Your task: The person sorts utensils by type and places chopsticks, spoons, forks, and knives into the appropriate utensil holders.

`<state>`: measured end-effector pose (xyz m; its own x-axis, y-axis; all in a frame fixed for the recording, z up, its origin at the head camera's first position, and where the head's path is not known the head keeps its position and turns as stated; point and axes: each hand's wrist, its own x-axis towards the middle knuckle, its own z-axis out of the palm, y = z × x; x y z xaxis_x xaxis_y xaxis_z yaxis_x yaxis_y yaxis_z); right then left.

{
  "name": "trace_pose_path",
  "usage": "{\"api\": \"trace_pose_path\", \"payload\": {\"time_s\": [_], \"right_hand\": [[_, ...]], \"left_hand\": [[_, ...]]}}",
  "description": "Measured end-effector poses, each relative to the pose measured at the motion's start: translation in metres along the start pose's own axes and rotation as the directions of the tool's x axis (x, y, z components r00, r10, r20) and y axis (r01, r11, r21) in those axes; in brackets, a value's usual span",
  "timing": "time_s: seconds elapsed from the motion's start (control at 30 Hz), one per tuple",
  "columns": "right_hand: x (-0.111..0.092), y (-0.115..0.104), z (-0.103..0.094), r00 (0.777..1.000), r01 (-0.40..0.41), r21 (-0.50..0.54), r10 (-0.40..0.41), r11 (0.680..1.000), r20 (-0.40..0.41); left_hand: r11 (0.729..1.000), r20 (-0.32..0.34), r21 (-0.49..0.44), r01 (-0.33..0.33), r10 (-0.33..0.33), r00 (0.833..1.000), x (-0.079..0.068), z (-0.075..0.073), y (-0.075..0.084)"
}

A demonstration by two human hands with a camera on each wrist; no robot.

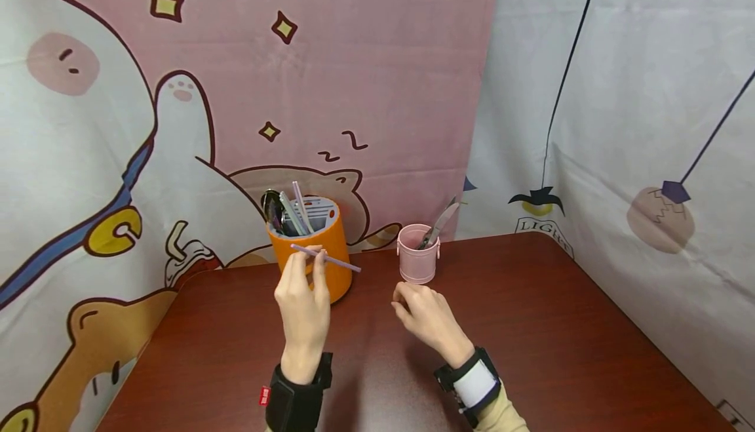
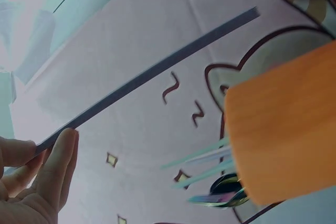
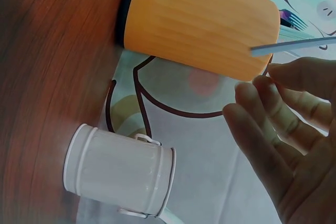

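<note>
My left hand (image 1: 305, 307) pinches a thin purple straw (image 1: 343, 263) by one end between thumb and fingers. The straw slants across the front of an orange utensil holder (image 1: 335, 245), its free end pointing right. In the left wrist view the straw (image 2: 157, 72) stretches out long from the fingertips. Bent loosely and holding nothing, the fingers of my right hand (image 1: 429, 317) are just in front of a small pink bucket (image 1: 417, 265). The right wrist view shows this hand (image 3: 294, 135) with its fingertips close below the straw's free end (image 3: 262, 50).
Pale straws (image 1: 293, 214) and a dark shiny spoon (image 1: 272, 209) stick out of the holder, and a purple fork (image 3: 295, 20) shows there too. Long silver utensils (image 1: 438, 225) lean in the bucket. Behind the brown table (image 1: 548, 327) hangs a printed cloth (image 1: 383, 91).
</note>
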<state>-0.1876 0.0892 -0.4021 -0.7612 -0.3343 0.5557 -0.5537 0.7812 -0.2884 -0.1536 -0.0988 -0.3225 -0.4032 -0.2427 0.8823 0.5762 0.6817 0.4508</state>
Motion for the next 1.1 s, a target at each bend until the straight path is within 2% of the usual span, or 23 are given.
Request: {"api": "trace_pose_path", "payload": {"time_s": [0.17, 0.33, 0.47, 0.63, 0.8, 0.93, 1.03, 1.1], "right_hand": [[0.0, 0.001, 0.0, 1.0, -0.018, 0.012, 0.018, 1.0, 0.006], [0.0, 0.002, 0.001, 1.0, -0.008, 0.005, 0.008, 1.0, -0.014], [0.0, 0.003, 0.002, 1.0, -0.004, 0.002, 0.004, 1.0, -0.021], [0.001, 0.001, 0.006, 0.998, -0.007, 0.035, 0.009, 0.999, -0.06], [0.011, -0.004, 0.015, 0.982, 0.06, 0.103, -0.04, 0.993, -0.182], [0.034, -0.011, 0.018, 0.959, 0.146, 0.147, -0.104, 0.978, -0.263], [0.06, -0.018, 0.017, 0.957, 0.189, 0.151, -0.148, 0.97, -0.25], [0.077, -0.022, 0.018, 0.961, 0.212, 0.132, -0.182, 0.968, -0.209]], "left_hand": [[0.999, -0.129, 0.013, -0.032, 0.034, 0.991, 0.01, -0.003, 0.002], [0.997, -0.282, 0.027, -0.078, 0.082, 0.956, 0.013, -0.001, 0.0], [0.994, -0.347, 0.015, -0.109, 0.107, 0.932, 0.015, 0.002, -0.006], [0.993, -0.347, 0.025, -0.117, 0.118, 0.93, 0.018, 0.006, -0.016], [0.993, -0.308, 0.038, -0.112, 0.118, 0.944, 0.022, 0.011, -0.025], [0.993, -0.265, 0.053, -0.104, 0.114, 0.957, 0.025, 0.014, -0.032], [0.994, -0.229, 0.066, -0.088, 0.101, 0.968, 0.028, 0.016, -0.036], [0.993, -0.198, 0.084, -0.078, 0.094, 0.976, 0.029, 0.018, -0.039]]}}
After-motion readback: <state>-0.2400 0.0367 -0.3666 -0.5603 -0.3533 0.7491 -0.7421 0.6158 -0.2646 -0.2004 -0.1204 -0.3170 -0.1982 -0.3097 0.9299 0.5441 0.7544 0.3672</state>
